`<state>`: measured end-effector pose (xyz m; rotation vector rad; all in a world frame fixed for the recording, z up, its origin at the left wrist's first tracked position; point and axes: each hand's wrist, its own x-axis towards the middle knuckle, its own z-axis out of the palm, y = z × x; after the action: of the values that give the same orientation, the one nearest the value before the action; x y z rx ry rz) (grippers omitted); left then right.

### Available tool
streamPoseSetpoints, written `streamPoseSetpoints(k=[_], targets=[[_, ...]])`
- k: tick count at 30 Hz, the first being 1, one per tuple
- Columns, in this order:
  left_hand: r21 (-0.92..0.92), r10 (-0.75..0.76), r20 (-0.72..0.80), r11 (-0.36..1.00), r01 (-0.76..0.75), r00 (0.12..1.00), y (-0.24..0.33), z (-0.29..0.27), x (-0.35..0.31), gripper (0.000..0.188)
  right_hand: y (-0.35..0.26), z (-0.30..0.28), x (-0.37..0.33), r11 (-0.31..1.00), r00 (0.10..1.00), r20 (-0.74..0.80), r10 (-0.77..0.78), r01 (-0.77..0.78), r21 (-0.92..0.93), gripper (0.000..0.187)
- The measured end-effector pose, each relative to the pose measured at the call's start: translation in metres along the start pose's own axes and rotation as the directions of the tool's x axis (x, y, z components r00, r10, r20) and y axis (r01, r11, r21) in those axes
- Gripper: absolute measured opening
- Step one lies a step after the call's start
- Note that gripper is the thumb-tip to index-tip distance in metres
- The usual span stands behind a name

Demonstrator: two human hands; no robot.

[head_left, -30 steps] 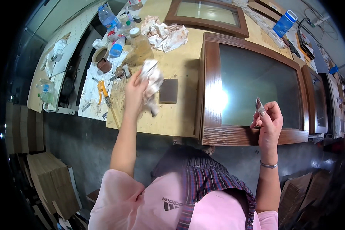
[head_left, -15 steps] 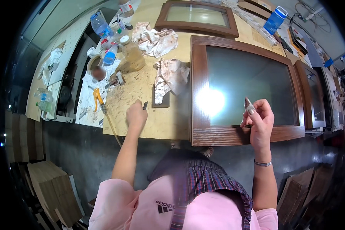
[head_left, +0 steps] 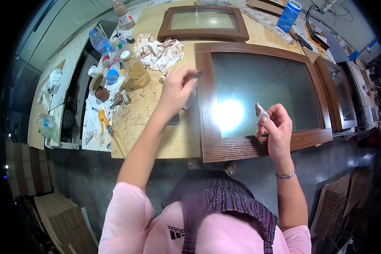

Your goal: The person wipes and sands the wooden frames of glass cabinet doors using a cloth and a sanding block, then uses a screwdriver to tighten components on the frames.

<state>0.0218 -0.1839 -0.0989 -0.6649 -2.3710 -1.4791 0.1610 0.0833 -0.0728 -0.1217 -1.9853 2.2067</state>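
Observation:
My left hand [head_left: 175, 92] is closed on a small dark flat piece [head_left: 198, 74], held over the left frame edge of a brown wooden door with a glass panel [head_left: 262, 89]. A white stained rag lies partly hidden behind that hand, and a dark block [head_left: 173, 120] shows below the wrist. Over the lower right of the glass, my right hand [head_left: 279, 129] pinches a small folded scrap [head_left: 261, 111], pale with a dark brown stain; its material is unclear. The right fingers are just above the door's lower rail [head_left: 241, 147].
A second glazed wooden frame [head_left: 246, 23] lies at the back. Left of the door are a crumpled rag [head_left: 163, 51], a jar of yellowish liquid [head_left: 136, 73], plastic bottles [head_left: 100, 41], a brown-stained cup [head_left: 102, 93] and a yellow air gun with hose [head_left: 103, 120]. A blue bottle [head_left: 289, 17] stands far right.
My left hand has risen from the table and moved right to the door's edge with the dark piece. My right hand keeps its pinch over the glass. The whole view has shifted slightly.

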Motion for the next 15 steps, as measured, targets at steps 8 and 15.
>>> streamPoseSetpoints(k=[8,15], targets=[[0.21,0.159,0.083,0.962,-0.173,0.984,-0.001,-0.003,0.003,0.011,0.002,-0.003,0.0,0.998,0.999,0.009,-0.034,0.034,-0.05,0.014],[0.037,0.146,0.215,0.987,-0.158,0.966,0.03,-0.027,-0.054,0.009,0.0,0.005,-0.002,0.999,0.999,-0.019,-0.032,0.032,-0.035,0.014]])
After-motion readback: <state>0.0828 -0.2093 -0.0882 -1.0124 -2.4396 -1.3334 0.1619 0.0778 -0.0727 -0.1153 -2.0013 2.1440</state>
